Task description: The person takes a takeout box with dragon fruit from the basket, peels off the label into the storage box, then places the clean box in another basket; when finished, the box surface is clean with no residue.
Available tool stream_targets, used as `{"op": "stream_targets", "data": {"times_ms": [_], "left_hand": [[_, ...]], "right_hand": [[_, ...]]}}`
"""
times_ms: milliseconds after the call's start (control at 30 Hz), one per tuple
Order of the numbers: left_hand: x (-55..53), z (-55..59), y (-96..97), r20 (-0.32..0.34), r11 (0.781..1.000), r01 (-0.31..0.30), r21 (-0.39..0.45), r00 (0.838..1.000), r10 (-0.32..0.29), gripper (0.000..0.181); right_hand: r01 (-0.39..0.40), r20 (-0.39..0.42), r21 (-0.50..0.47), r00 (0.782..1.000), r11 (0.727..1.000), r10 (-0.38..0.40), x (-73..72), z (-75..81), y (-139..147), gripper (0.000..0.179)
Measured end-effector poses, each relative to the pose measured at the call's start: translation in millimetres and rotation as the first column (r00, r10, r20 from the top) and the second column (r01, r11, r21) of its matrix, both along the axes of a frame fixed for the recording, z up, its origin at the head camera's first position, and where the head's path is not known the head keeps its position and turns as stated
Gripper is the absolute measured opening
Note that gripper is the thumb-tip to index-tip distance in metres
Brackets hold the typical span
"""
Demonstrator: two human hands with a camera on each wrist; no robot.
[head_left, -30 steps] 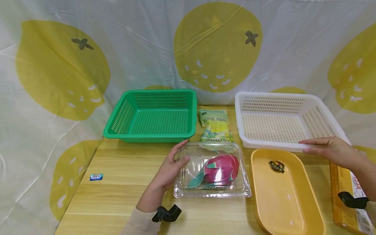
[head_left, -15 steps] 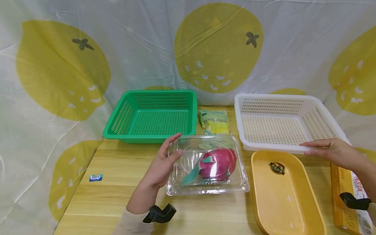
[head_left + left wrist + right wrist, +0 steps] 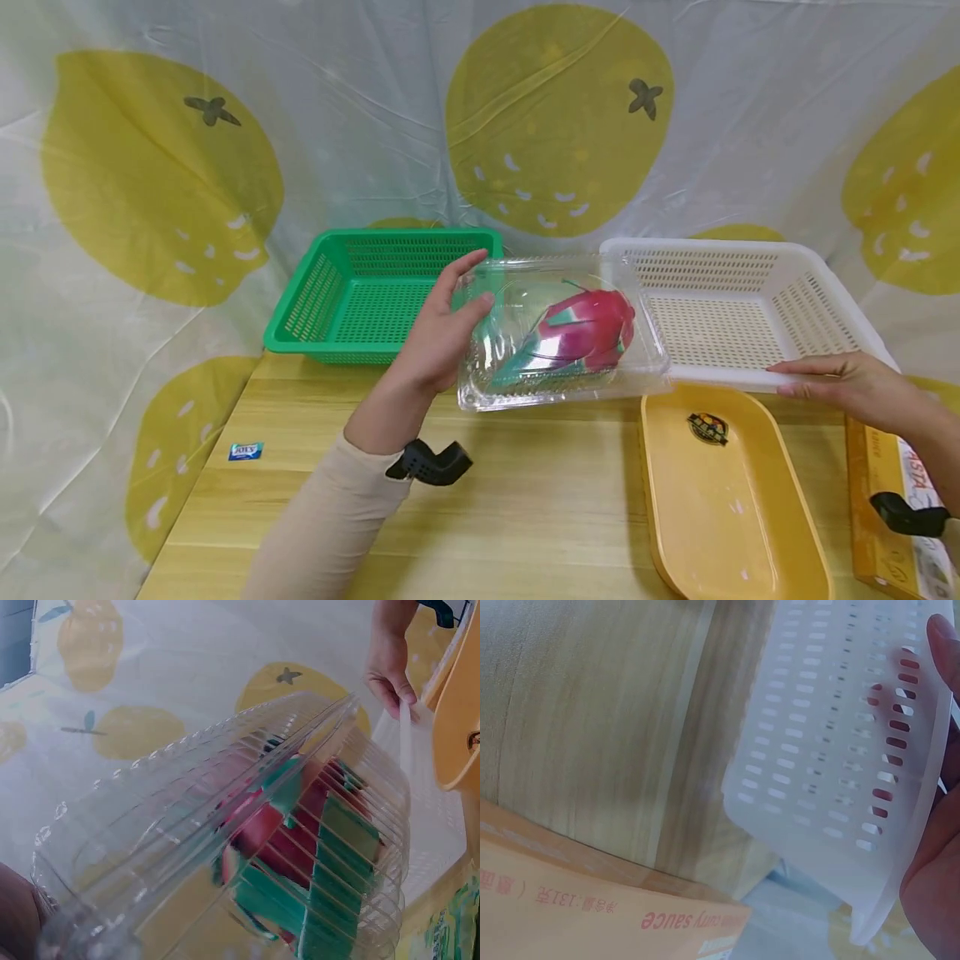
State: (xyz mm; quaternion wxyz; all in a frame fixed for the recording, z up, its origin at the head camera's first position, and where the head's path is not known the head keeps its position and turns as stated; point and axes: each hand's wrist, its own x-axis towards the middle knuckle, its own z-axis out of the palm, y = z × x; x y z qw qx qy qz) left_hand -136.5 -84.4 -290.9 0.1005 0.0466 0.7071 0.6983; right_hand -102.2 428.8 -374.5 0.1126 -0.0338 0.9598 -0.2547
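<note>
In the head view my left hand [image 3: 438, 337] holds a clear plastic clamshell box [image 3: 510, 300] by its left side, thumb on top. Inside the box lies a pink and green dragon fruit [image 3: 596, 329]. The box is raised off the table, tilted, and overlaps the left end of the white basket [image 3: 720, 377] in this view. Up close in the left wrist view, the ribbed box wall [image 3: 172, 795] covers the fruit [image 3: 277, 832]. My right hand [image 3: 862, 387] pinches the front rim of the white basket near its right corner; fingers show through the slots in the right wrist view.
A green basket [image 3: 382, 348] stands back left. In front of the white basket is a yellow tray [image 3: 727, 500], with a curry sauce box [image 3: 888, 508] right of it. A small blue packet [image 3: 246, 452] lies left. A green-yellow bag [image 3: 454, 922] shows in the left wrist view.
My left hand has lifted the clamshell box with the dragon fruit, first slightly left, then up, back and right, now covering the green-yellow bag. My right hand has stayed on the basket rim.
</note>
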Motion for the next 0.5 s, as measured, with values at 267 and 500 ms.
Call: {"op": "stream_targets", "data": {"times_ms": [267, 500], "left_hand": [[-39.1, 5.3, 63.0, 0.044, 1.0, -0.01, -0.01, 0.999, 0.01, 0.053], [-59.1, 8.8, 123.0, 0.037, 0.994, -0.068, -0.083, 0.997, 0.071, 0.059]], "right_hand": [[-0.006, 0.012, -0.008, 1.0, 1.0, 0.007, -2.3, -1.1, 3, 0.043], [0.006, 0.015, -0.044, 1.0, 0.999, -0.006, -1.5, -1.9, 4, 0.04]]}}
